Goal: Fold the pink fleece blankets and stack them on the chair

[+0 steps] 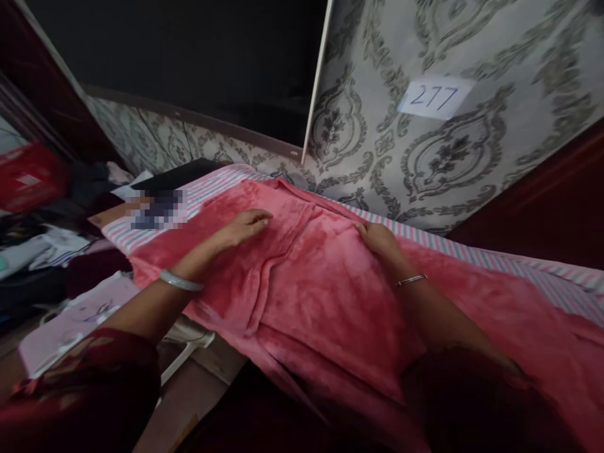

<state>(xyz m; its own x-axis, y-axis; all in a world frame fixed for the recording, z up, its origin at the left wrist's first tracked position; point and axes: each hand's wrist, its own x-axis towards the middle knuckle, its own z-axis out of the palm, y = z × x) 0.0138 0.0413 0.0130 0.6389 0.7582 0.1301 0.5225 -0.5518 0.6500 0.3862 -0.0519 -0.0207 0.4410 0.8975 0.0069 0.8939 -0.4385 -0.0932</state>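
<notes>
While L hand (pixel 248 226) rests palm-down, fingers loosely extended, on red plush fabric (pixel 325 283) lying over striped cloth (pixel 542 283), R hand (pixel 380 239) pinches fabric's fold nr cloth's far edge.

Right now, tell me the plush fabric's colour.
The plush fabric is pinkish red, clearest in the head view.

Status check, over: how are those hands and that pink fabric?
Left hand open over pink fabric; right hand at its far edge. Fabric creased, atop striped cloth. Nothing seen blocking either hand.
</notes>
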